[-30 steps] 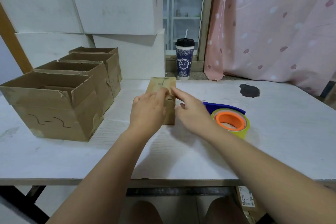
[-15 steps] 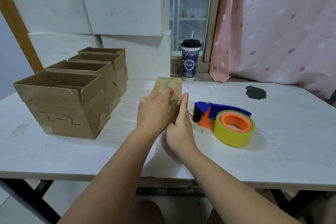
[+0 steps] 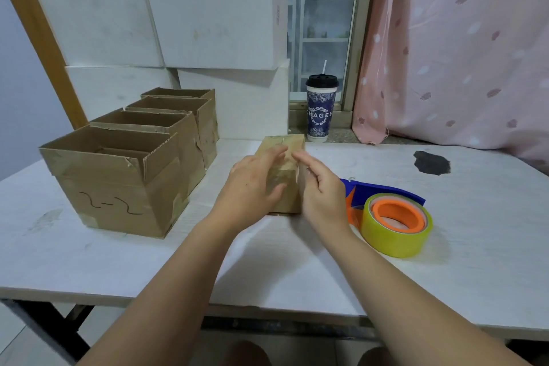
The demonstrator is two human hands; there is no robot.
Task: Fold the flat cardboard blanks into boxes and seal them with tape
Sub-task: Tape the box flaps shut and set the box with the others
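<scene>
Centrally on the white tabletop [image 3: 166, 261] stood the small brown cardboard box [image 3: 286, 144], upright and closed on top, with glossy tape showing on its near face. We noted the left hand [image 3: 252, 187] laid over the box's left side. Its fingers [image 3: 274, 154] were fairly straight and slightly apart across the top, and its thumb pressed the near face. The right hand [image 3: 322, 192] sat against the box's right side. Its index finger reached out to touch the top near the right edge, while the other fingers were loosely bent and, as far as we could tell, clamped on nothing.

Just right of that hand lay the blue and orange tape dispenser [image 3: 392, 223], loaded with a yellow-green roll and resting flat on the tabletop.

To the left we logged a row of four open-topped cardboard boxes [image 3: 118, 187] running toward the back. They stood side by side, apart from the small box, and the nearest one had a wavy pen mark on its front.

Behind them were stacked white cartons [image 3: 208, 9]. A lidded patterned cup with a straw [image 3: 320, 110] stood on the ledge beyond the tabletop's far edge. A pink curtain [image 3: 460, 53] hung at right, and there was a dark blotch [image 3: 430, 162] on the tabletop below it.
</scene>
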